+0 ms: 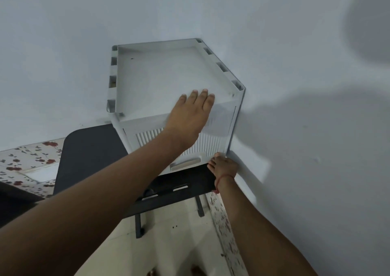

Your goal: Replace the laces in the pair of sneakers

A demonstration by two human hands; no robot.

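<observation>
A white plastic storage box (160, 75) with a ribbed front door stands on a dark table (88, 149) in the corner of two pale walls. My left hand (190, 115) lies flat on the box's top front edge, fingers straight. My right hand (223, 166) touches the box's lower right front corner, fingers curled at the bottom of the door. A beige handle (185, 164) sits low on the door. No sneakers or laces are visible; what is inside the box is hidden.
The table has dark metal legs (139, 225) over a pale tiled floor (173, 244). A floral-patterned skirting (223, 223) runs along the right wall. A floral surface (27, 161) lies at the left. Walls close in behind and to the right of the box.
</observation>
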